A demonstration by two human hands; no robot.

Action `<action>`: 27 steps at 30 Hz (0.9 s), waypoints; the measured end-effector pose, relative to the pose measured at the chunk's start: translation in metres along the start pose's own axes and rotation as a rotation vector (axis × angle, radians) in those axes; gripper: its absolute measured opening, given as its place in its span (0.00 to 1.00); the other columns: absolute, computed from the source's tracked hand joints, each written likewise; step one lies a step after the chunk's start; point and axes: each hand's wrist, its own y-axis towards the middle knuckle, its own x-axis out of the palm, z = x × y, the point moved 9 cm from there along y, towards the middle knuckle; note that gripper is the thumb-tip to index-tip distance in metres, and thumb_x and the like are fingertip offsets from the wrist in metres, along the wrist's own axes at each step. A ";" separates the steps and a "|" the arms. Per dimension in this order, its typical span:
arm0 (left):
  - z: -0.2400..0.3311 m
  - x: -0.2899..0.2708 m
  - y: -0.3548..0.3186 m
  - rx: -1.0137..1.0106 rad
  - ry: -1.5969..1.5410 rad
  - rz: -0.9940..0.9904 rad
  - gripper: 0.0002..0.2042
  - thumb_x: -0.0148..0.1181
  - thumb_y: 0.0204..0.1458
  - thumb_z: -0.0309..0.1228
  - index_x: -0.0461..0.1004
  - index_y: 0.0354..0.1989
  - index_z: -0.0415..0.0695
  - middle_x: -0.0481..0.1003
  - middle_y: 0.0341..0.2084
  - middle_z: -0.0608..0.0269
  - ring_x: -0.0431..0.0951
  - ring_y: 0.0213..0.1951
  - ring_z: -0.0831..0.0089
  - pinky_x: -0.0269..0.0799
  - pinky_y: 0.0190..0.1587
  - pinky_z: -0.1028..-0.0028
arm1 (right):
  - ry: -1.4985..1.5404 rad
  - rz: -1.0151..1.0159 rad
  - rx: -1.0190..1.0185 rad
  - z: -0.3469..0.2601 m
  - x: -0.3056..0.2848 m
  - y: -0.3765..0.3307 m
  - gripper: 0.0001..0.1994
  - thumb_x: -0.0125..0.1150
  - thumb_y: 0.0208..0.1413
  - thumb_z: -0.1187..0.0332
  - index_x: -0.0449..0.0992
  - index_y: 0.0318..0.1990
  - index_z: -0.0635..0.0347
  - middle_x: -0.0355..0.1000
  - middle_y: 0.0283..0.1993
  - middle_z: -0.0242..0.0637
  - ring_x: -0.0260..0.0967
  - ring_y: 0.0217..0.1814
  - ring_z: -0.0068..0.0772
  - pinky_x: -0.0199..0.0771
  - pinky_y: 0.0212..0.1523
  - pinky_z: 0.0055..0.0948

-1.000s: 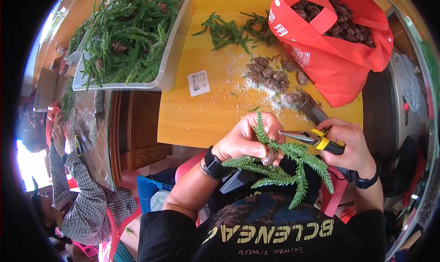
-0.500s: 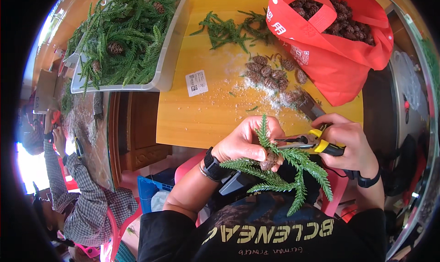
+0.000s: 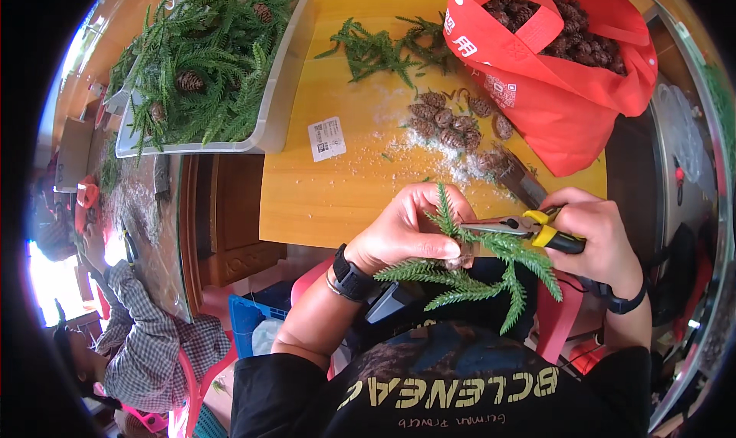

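By the near edge of a yellow table point(image 3: 330, 200), my left hand point(image 3: 414, 227) pinched a cone point(image 3: 462, 259) and a green sprig point(image 3: 514, 275); my right hand point(image 3: 602, 235) gripped pliers point(image 3: 563, 241), tips at the sprig. Beyond my hands lay white flakes point(image 3: 420, 141); a red bag point(image 3: 567, 116) stood farther right, a tub point(image 3: 222, 149) farther left. Someone point(image 3: 149, 346) sat well left.

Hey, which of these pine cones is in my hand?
The pine cone your left hand holds with the green sprig; others lie on the yellow table, in the red bag and the clear bin.
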 end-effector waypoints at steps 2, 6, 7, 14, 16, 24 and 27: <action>0.005 -0.008 0.000 0.008 0.131 0.132 0.16 0.69 0.37 0.28 0.65 0.28 0.39 0.71 0.23 0.56 0.74 0.22 0.69 0.69 0.26 0.73 | -0.024 -0.044 0.058 0.000 -0.005 0.001 0.11 0.62 0.28 0.77 0.65 0.21 0.63 0.63 0.19 0.41 0.68 0.33 0.48 0.68 0.30 0.34; 0.009 -0.015 0.001 0.083 0.264 0.179 0.14 0.67 0.38 0.24 0.68 0.31 0.40 0.73 0.27 0.60 0.74 0.29 0.74 0.70 0.32 0.75 | -0.182 -0.038 0.084 -0.001 -0.014 0.004 0.09 0.59 0.27 0.77 0.64 0.18 0.63 0.63 0.18 0.39 0.70 0.33 0.44 0.68 0.27 0.33; 0.008 -0.015 0.001 0.081 0.262 0.176 0.14 0.67 0.38 0.24 0.68 0.31 0.40 0.73 0.27 0.60 0.74 0.29 0.74 0.70 0.32 0.75 | -0.180 -0.040 0.099 -0.002 -0.017 0.005 0.08 0.59 0.29 0.77 0.64 0.18 0.63 0.64 0.19 0.40 0.70 0.33 0.44 0.67 0.28 0.33; 0.018 -0.015 -0.001 0.221 0.350 0.261 0.10 0.63 0.42 0.18 0.70 0.33 0.39 0.73 0.29 0.67 0.73 0.33 0.81 0.70 0.37 0.80 | -0.251 -0.075 0.053 -0.015 -0.022 0.015 0.08 0.59 0.32 0.76 0.66 0.22 0.64 0.65 0.23 0.41 0.66 0.28 0.41 0.66 0.25 0.33; 0.019 -0.017 -0.001 0.244 0.369 0.296 0.10 0.63 0.42 0.18 0.70 0.33 0.39 0.72 0.29 0.67 0.72 0.33 0.82 0.69 0.37 0.81 | -0.279 -0.035 0.111 -0.015 -0.023 0.013 0.08 0.60 0.33 0.76 0.66 0.23 0.64 0.66 0.25 0.42 0.66 0.27 0.43 0.66 0.26 0.33; 0.054 0.000 -0.021 0.662 1.146 0.523 0.10 0.63 0.38 0.17 0.70 0.29 0.38 0.74 0.27 0.63 0.74 0.30 0.76 0.70 0.32 0.77 | -0.358 0.063 0.238 -0.026 -0.010 0.006 0.09 0.61 0.35 0.76 0.66 0.24 0.63 0.65 0.24 0.42 0.65 0.26 0.45 0.66 0.25 0.37; 0.064 0.020 -0.029 0.829 1.416 0.526 0.11 0.65 0.34 0.17 0.70 0.27 0.39 0.74 0.24 0.61 0.74 0.27 0.71 0.69 0.30 0.76 | -0.395 0.074 0.265 -0.028 -0.001 0.002 0.09 0.61 0.36 0.76 0.66 0.24 0.62 0.65 0.23 0.43 0.65 0.25 0.46 0.66 0.25 0.38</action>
